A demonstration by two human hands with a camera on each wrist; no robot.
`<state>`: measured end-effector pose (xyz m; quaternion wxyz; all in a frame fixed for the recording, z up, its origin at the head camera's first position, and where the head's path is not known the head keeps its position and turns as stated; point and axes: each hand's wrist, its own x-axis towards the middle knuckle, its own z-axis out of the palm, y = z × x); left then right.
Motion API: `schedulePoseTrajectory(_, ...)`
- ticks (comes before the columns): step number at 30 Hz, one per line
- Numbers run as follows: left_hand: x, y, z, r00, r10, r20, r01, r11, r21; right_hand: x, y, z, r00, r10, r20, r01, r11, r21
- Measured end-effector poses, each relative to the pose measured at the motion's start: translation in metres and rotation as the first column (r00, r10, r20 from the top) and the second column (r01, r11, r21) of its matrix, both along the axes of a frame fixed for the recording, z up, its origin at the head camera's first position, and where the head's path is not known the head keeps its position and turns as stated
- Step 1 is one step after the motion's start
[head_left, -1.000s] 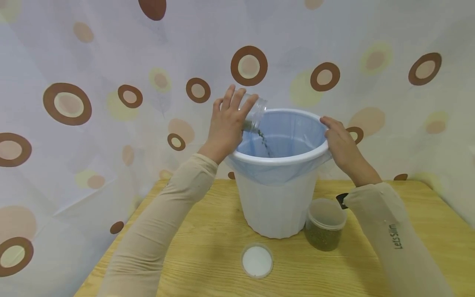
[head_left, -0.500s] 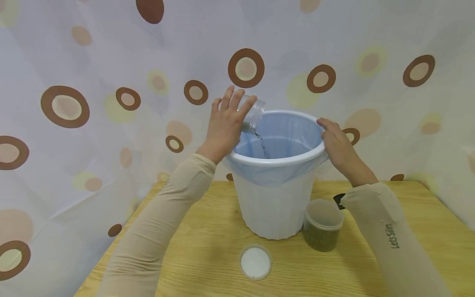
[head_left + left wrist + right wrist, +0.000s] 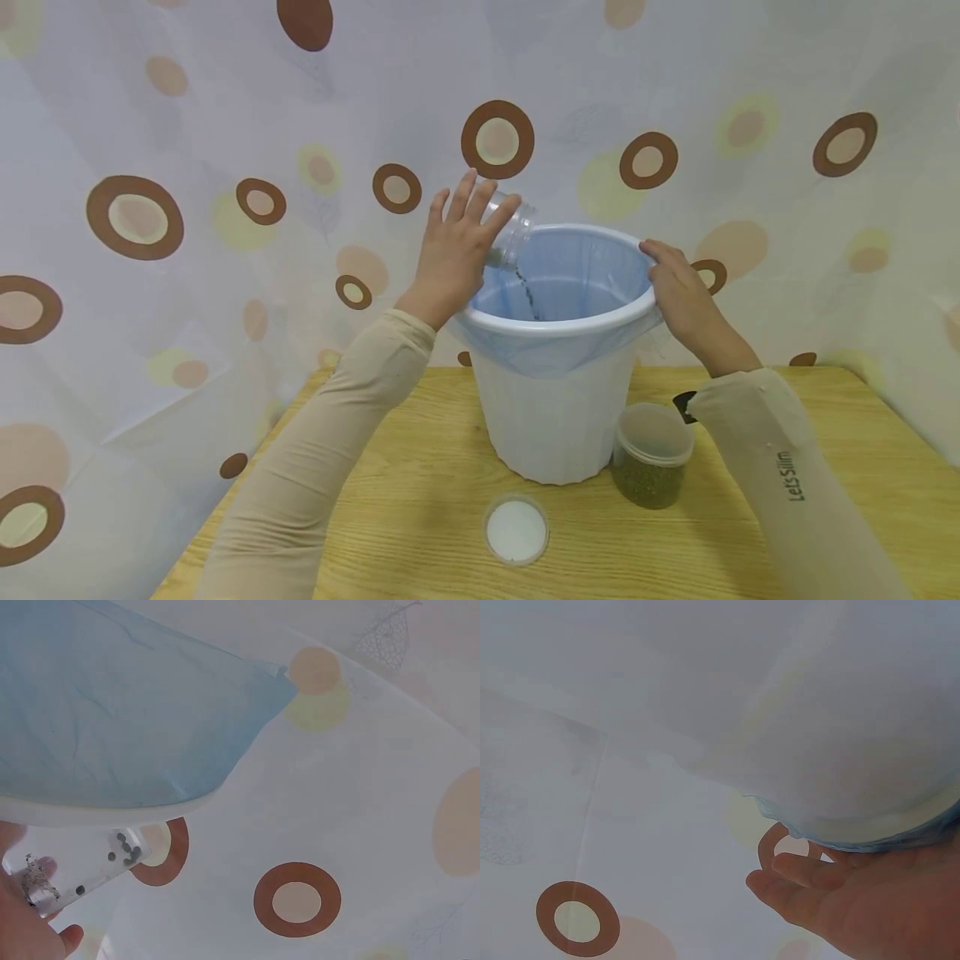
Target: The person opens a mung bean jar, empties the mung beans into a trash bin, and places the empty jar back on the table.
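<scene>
My left hand (image 3: 452, 254) grips a clear plastic jar (image 3: 519, 229), tipped over the left rim of a white bin (image 3: 558, 417). A thin stream of dark green bits (image 3: 527, 287) falls from its mouth into the blue bag (image 3: 592, 267) lining the bin. In the left wrist view, several dark pellets (image 3: 126, 844) and some fine crumbs (image 3: 34, 877) are visible through the jar's wall. On the opposite side, my right hand (image 3: 686, 304) rests at the bin's rim, its fingers nearly straight in the right wrist view. The bag's edge is folded outward over that rim.
A clear tub (image 3: 652, 458) partly filled with dark green material stands against the bin's right foot. In front lies a round white lid (image 3: 517, 530) on the wooden table (image 3: 420, 467). A dotted curtain (image 3: 315, 100) hangs behind the table.
Green bits keep pouring from the jar, and less shows inside it now. The jar is tipped slightly further. My right hand stays at the rim; the head view has shifted slightly.
</scene>
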<state>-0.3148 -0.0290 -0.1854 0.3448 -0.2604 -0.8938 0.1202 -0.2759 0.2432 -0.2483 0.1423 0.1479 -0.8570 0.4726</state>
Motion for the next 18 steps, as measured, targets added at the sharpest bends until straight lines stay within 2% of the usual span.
schedulePoseTrajectory(10, 0.0014, -0.0005, 0.0023, 0.999, -0.007, 0.034, 0.009, 0.998, -0.055, 0.0011, -0.0001, -0.0002, 1.000, -0.015, 0.007, 0.015, 1.000, 0.013)
schedulePoseTrajectory(18, 0.0018, -0.0006, 0.0028, 0.999, -0.034, 0.000, 0.034, 0.994, -0.100, 0.0010, 0.0002, 0.0001, 1.000, -0.007, -0.002, 0.007, 1.000, 0.010)
